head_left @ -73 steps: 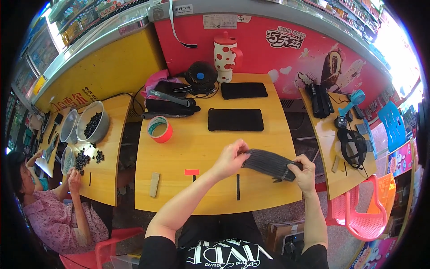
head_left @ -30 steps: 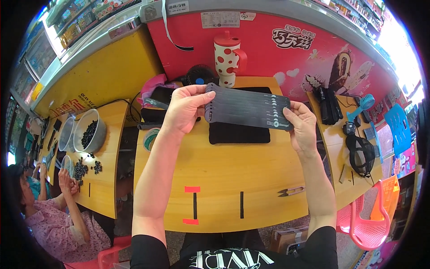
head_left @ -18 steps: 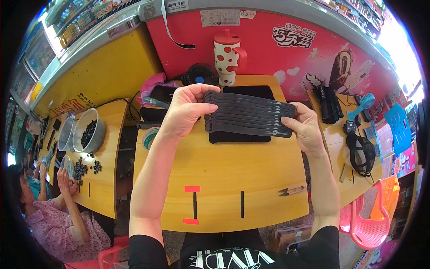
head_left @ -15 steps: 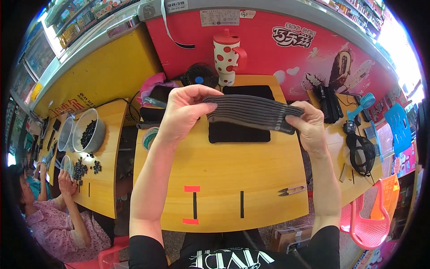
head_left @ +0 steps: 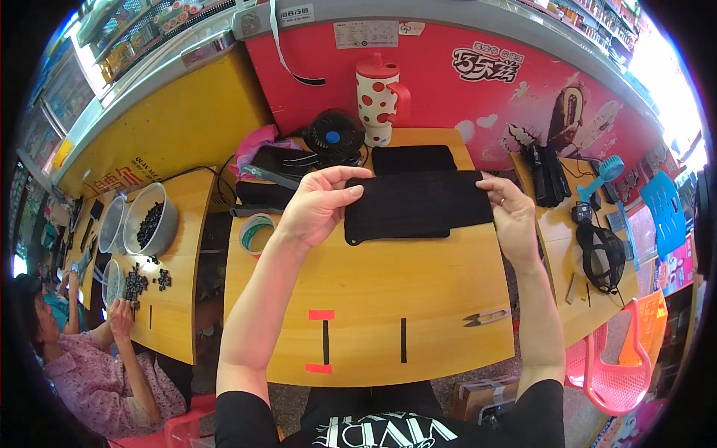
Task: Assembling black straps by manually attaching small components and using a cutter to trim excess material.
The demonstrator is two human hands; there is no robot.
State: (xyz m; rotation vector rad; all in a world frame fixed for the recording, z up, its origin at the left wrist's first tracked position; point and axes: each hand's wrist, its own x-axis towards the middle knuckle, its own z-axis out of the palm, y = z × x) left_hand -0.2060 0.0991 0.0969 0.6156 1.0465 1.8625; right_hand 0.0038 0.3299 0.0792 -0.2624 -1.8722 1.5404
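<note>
A black fabric band point(head_left: 467, 198) with a flat, plain face is stretched level above the table's far half. My left hand point(head_left: 326, 203) pinches its left end between thumb and fingers. At its right end my right hand point(head_left: 512, 222) grips the corner, fingers closed. Behind and below the band, black cloth point(head_left: 411, 158) lies on the table. The band hides much of this cloth, and where the two overlap their edges are hard to tell apart. Beside my left wrist lies a roll of green tape point(head_left: 256, 233).
Red tape strips point(head_left: 322, 315) and a black line mark the near tabletop. Thread snips point(head_left: 485, 318) lie at right. A small black fan point(head_left: 333, 136) and a red-dotted tumbler point(head_left: 378, 101) stand behind. At the left table a person point(head_left: 112, 366) handles small black parts.
The band has turned over from its grey ribbed face to a plain black one. My right hand has shifted slightly, and both hands still hold its ends.
</note>
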